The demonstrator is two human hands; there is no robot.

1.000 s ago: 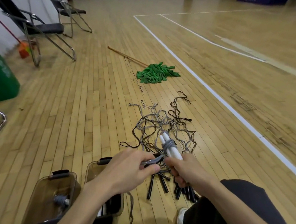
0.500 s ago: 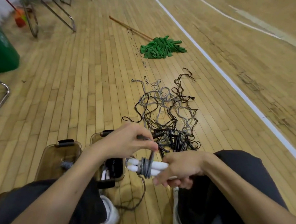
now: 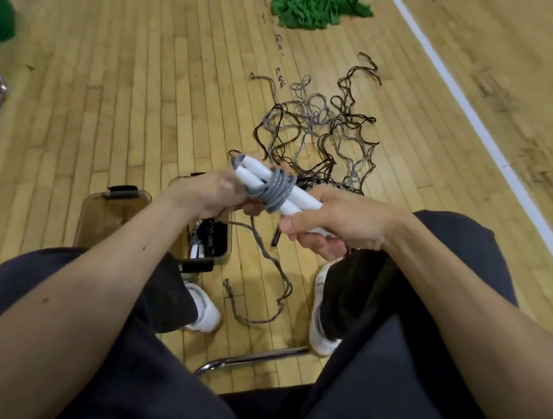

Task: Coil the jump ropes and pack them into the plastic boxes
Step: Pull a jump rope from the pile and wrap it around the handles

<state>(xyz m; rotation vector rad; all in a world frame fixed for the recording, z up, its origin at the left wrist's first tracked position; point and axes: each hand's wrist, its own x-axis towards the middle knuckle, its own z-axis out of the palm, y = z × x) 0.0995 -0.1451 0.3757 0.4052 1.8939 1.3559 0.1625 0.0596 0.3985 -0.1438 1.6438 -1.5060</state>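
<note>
My right hand point(image 3: 336, 226) grips the lower ends of two white jump rope handles point(image 3: 255, 172) held side by side. Grey rope point(image 3: 278, 189) is wound several turns around their middle. My left hand point(image 3: 204, 194) holds the bundle at the upper end of the handles, fingers curled around rope and handles. The loose tail of the grey rope point(image 3: 275, 271) hangs down to the floor between my feet. Two clear plastic boxes sit on the floor at the left: one point(image 3: 104, 217) partly hidden by my left arm, the other point(image 3: 224, 254) holding coiled ropes.
A tangle of grey and dark jump ropes point(image 3: 320, 130) lies on the wooden floor ahead, with black handles near my hands. A green mop head point(image 3: 315, 6) lies farther off. A white court line point(image 3: 471, 118) runs at the right. A chrome chair frame point(image 3: 251, 358) is below me.
The camera has tilted down toward my lap. The handles with the wound rope moved closer to me, and my left hand shifted from pulling the rope to holding the bundle.
</note>
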